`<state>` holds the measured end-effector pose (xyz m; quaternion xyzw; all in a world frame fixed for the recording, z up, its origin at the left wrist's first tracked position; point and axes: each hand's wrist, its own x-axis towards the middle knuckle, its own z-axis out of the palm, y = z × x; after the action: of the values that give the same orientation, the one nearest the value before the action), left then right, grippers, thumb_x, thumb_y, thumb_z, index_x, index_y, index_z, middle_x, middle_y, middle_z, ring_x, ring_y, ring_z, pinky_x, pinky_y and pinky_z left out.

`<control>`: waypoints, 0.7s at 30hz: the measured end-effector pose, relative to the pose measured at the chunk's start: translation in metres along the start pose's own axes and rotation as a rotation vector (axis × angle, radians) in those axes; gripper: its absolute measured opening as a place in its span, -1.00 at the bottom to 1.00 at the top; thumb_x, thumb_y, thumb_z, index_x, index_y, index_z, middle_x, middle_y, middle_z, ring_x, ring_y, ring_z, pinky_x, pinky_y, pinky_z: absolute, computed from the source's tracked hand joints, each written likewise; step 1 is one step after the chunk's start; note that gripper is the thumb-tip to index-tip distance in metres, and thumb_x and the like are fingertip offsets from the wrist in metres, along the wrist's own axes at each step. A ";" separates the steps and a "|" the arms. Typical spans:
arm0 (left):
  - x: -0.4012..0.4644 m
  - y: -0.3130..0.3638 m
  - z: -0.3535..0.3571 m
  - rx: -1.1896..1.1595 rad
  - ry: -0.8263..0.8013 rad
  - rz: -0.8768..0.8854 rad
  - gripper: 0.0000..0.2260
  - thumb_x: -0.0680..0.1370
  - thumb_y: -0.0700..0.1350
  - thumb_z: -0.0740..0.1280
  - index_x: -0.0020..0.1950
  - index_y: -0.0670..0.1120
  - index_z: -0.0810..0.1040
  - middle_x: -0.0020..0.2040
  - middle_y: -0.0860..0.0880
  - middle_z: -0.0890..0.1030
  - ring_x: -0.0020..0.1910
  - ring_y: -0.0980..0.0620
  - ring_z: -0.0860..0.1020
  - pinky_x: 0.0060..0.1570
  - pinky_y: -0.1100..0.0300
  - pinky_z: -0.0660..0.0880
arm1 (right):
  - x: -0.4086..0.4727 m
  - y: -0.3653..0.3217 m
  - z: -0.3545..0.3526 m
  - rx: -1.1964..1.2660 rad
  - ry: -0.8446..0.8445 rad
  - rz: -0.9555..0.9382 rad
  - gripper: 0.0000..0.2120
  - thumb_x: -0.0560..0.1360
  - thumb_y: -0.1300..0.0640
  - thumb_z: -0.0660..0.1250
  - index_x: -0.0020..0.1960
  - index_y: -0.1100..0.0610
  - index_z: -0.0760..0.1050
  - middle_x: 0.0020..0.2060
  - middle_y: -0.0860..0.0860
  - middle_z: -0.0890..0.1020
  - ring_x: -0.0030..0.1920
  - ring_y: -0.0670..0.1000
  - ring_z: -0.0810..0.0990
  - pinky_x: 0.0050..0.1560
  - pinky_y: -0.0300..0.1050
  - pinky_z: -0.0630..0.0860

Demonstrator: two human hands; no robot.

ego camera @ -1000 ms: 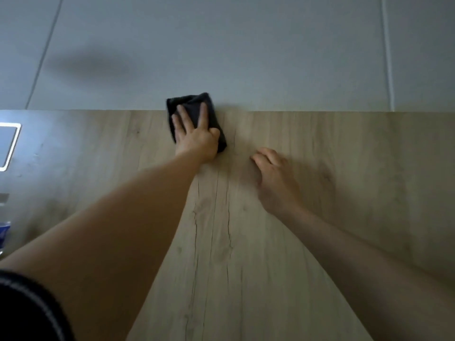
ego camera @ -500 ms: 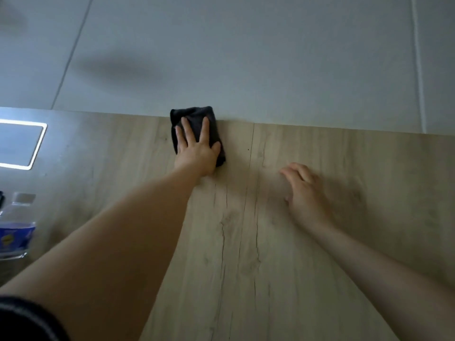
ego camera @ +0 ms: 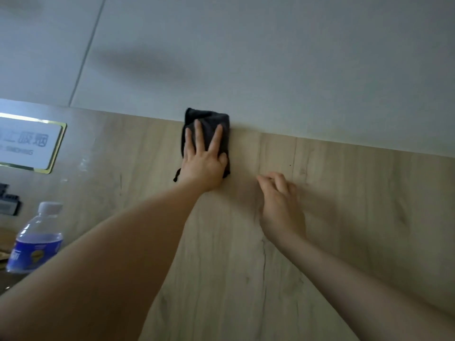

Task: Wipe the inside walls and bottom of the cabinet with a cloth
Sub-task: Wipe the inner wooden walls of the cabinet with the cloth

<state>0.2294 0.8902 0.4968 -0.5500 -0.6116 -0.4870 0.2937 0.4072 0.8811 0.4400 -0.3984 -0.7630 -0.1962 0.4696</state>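
A folded dark grey cloth [ego camera: 209, 121] lies flat against the light wood-grain panel [ego camera: 344, 217], right at the panel's top edge where it meets the white wall. My left hand [ego camera: 203, 158] presses the cloth onto the panel with straight, spread fingers. To the right of it, my right hand [ego camera: 280, 205] rests on the bare wood with its fingers loosely bent, holding nothing. Both forearms reach up from the bottom of the view.
A white wall [ego camera: 270, 57] runs above the panel. At the left, a gold-framed white sign [ego camera: 27, 143] hangs on the panel. Below the sign stands a clear water bottle [ego camera: 34, 239] with a blue label, beside a dark socket fitting [ego camera: 8, 203].
The view has swung left, bringing the sign and the bottle into sight. My left hand still presses the cloth at the panel's top edge, and my right hand now lies closer to it.
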 end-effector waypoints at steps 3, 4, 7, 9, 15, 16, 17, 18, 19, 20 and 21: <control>0.003 -0.036 -0.013 -0.095 0.016 -0.304 -0.44 0.63 0.08 0.01 0.54 0.11 -0.23 0.51 -0.13 -0.37 0.48 -0.20 -0.34 0.44 -0.08 -0.22 | -0.003 0.002 0.009 -0.048 0.020 0.025 -0.37 0.50 0.39 0.16 0.47 -0.03 0.15 0.42 -0.11 0.11 0.34 0.01 0.09 0.16 -0.08 0.41; 0.002 -0.041 -0.016 -0.109 0.017 -0.347 -0.44 0.63 0.08 0.00 0.54 0.11 -0.24 0.51 -0.13 -0.38 0.48 -0.19 -0.35 0.45 -0.09 -0.21 | -0.003 0.001 0.012 -0.069 0.025 0.024 -0.37 0.51 0.37 0.18 0.48 -0.04 0.14 0.44 -0.10 0.10 0.35 0.01 0.08 0.18 -0.08 0.40; -0.009 -0.023 -0.006 -0.165 0.082 -0.403 -0.44 0.63 0.05 0.01 0.54 0.09 -0.23 0.51 -0.17 -0.36 0.48 -0.23 -0.33 0.44 -0.10 -0.21 | -0.007 0.004 0.017 -0.079 0.051 0.025 -0.37 0.52 0.36 0.17 0.49 -0.04 0.13 0.45 -0.11 0.11 0.37 0.00 0.09 0.20 -0.09 0.38; -0.026 -0.004 0.007 -0.109 0.095 -0.291 -0.42 0.63 0.04 0.03 0.54 0.07 -0.23 0.50 -0.21 -0.35 0.47 -0.26 -0.33 0.44 -0.11 -0.22 | -0.008 0.003 0.019 -0.071 0.075 0.027 -0.38 0.51 0.36 0.18 0.49 -0.03 0.16 0.45 -0.10 0.13 0.38 -0.01 0.11 0.22 -0.11 0.36; -0.070 -0.009 0.022 0.199 -0.088 0.326 -0.43 0.64 0.11 -0.01 0.50 0.14 -0.33 0.49 -0.14 -0.41 0.47 -0.16 -0.39 0.44 0.00 -0.28 | -0.017 0.006 0.028 -0.082 0.136 0.070 -0.41 0.49 0.28 0.31 0.45 -0.02 0.24 0.41 -0.12 0.20 0.37 -0.03 0.19 0.17 -0.15 0.41; -0.065 -0.020 0.020 0.203 -0.077 0.308 -0.43 0.64 0.12 -0.01 0.50 0.15 -0.33 0.49 -0.13 -0.40 0.47 -0.14 -0.38 0.44 0.00 -0.27 | -0.020 0.009 0.029 -0.091 0.132 0.068 -0.39 0.48 0.28 0.32 0.45 -0.03 0.24 0.41 -0.12 0.20 0.37 -0.03 0.20 0.15 -0.16 0.41; -0.060 -0.031 0.015 0.179 -0.064 0.243 -0.42 0.63 0.13 -0.01 0.50 0.15 -0.32 0.50 -0.12 -0.39 0.48 -0.14 -0.37 0.46 -0.02 -0.24 | -0.023 0.011 0.031 -0.095 0.128 0.069 -0.39 0.48 0.28 0.33 0.46 -0.03 0.24 0.41 -0.12 0.20 0.36 -0.02 0.20 0.15 -0.16 0.41; -0.055 -0.041 0.010 0.118 -0.042 0.124 -0.43 0.63 0.13 0.00 0.51 0.15 -0.30 0.50 -0.12 -0.38 0.48 -0.14 -0.37 0.47 -0.04 -0.22 | -0.025 0.013 0.033 -0.096 0.129 0.056 -0.39 0.47 0.28 0.34 0.45 -0.02 0.26 0.41 -0.11 0.21 0.36 -0.01 0.22 0.16 -0.16 0.41; -0.052 -0.050 0.005 0.045 -0.026 -0.028 -0.43 0.63 0.13 0.00 0.52 0.14 -0.27 0.50 -0.12 -0.38 0.48 -0.14 -0.36 0.48 -0.06 -0.21 | -0.026 0.015 0.034 -0.091 0.135 0.040 -0.39 0.45 0.29 0.36 0.44 0.00 0.29 0.40 -0.09 0.25 0.34 0.01 0.26 0.16 -0.15 0.41; -0.051 -0.054 0.003 -0.029 -0.013 -0.181 -0.43 0.63 0.12 0.00 0.53 0.13 -0.26 0.50 -0.12 -0.39 0.48 -0.15 -0.36 0.47 -0.07 -0.20 | -0.028 0.017 0.037 -0.079 0.145 0.027 -0.39 0.43 0.30 0.38 0.42 0.02 0.33 0.39 -0.07 0.29 0.32 0.03 0.30 0.16 -0.13 0.42; -0.052 -0.054 0.004 -0.089 0.005 -0.312 -0.43 0.63 0.11 -0.01 0.54 0.11 -0.26 0.50 -0.12 -0.39 0.48 -0.15 -0.37 0.47 -0.08 -0.20 | -0.031 0.020 0.039 -0.070 0.149 0.018 -0.39 0.40 0.32 0.40 0.40 0.04 0.36 0.37 -0.04 0.32 0.30 0.06 0.33 0.16 -0.11 0.42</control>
<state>0.1894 0.8778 0.4341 -0.4596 -0.6668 -0.5546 0.1914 0.4082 0.9064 0.3930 -0.4056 -0.7150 -0.2480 0.5126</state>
